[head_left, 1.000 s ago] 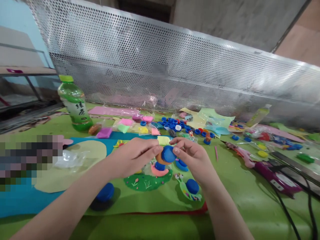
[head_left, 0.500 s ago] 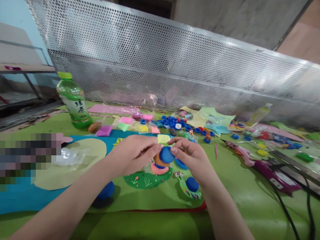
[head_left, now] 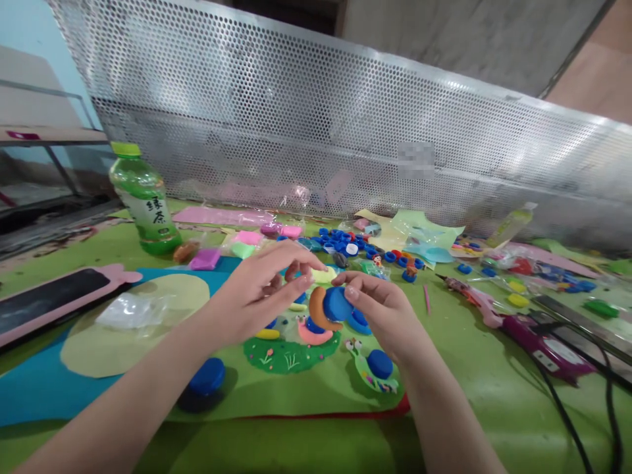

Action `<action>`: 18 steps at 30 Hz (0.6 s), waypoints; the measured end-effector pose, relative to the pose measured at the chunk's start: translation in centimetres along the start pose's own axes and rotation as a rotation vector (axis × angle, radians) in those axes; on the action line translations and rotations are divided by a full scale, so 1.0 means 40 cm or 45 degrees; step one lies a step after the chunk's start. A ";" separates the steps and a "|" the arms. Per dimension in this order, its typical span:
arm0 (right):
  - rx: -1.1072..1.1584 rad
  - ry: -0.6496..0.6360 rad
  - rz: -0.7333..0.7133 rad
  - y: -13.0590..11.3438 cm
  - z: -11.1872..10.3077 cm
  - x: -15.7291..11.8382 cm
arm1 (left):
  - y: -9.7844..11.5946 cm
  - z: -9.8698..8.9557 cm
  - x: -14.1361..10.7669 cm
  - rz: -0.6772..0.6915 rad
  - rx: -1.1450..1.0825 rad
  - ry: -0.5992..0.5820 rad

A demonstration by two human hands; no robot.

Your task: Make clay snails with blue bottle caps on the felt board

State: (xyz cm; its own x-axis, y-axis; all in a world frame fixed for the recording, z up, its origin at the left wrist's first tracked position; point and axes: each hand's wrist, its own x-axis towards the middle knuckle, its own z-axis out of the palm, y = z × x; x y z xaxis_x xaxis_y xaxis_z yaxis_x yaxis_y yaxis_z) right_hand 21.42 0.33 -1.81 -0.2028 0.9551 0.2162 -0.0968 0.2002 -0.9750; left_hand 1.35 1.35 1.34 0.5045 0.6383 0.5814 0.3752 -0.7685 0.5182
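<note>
My right hand (head_left: 378, 309) pinches a blue bottle cap (head_left: 337, 304) with a curved orange clay piece (head_left: 322, 309) around its left side. To the left, my left hand (head_left: 269, 289) is raised with thumb and fingers apart, holding nothing that shows. Below both hands lies a green sheet (head_left: 232, 401) bearing a dark green clay patch (head_left: 296, 359) and a pink clay snail (head_left: 315, 334) with a blue cap. A light green clay snail (head_left: 368, 375) is at the right, and a loose blue cap (head_left: 208, 376) at the left.
A green tea bottle (head_left: 148, 204) stands at the back left, near a phone (head_left: 54, 299) in a pink case. Blue caps (head_left: 340, 240) are piled behind my hands. On the right lie a purple glue gun (head_left: 546, 349), its cable and a pink stick (head_left: 427, 299).
My left hand has moved up and left, away from the orange clay, and its fingers have parted. The cap in my right hand has shifted slightly right, with the orange piece now more exposed.
</note>
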 end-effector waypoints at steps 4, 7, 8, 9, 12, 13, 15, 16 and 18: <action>0.150 0.012 -0.001 0.003 -0.002 0.001 | -0.006 0.005 0.002 0.061 -0.117 0.030; 0.165 0.019 -0.004 0.005 -0.004 0.001 | -0.009 0.012 0.002 0.029 -0.133 0.058; 0.163 0.022 -0.007 0.006 -0.004 0.001 | -0.010 0.015 0.002 0.022 -0.139 0.070; 0.161 0.023 -0.008 0.006 -0.004 0.002 | -0.010 0.017 0.002 0.020 -0.144 0.078; 0.160 0.017 -0.010 0.005 -0.004 0.003 | -0.010 0.024 0.004 0.051 -0.122 0.097; 0.161 0.014 -0.010 0.004 -0.004 0.004 | -0.009 0.027 0.005 0.074 -0.099 0.109; 0.162 0.020 -0.015 0.004 -0.003 0.004 | -0.007 0.030 0.008 0.126 -0.040 0.136; 0.162 0.023 -0.015 0.003 -0.002 0.003 | -0.006 0.031 0.008 0.156 -0.010 0.150; 0.161 0.024 -0.006 0.002 -0.001 0.002 | -0.005 0.033 0.010 0.207 0.045 0.175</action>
State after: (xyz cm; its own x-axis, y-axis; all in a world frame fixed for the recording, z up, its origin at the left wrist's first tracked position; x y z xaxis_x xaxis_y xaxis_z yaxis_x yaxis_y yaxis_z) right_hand 21.43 0.45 -1.88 -0.1835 0.9584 0.2187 -0.2204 0.1768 -0.9593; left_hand 2.48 1.70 0.64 0.4507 0.5036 0.7370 0.3257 -0.8615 0.3895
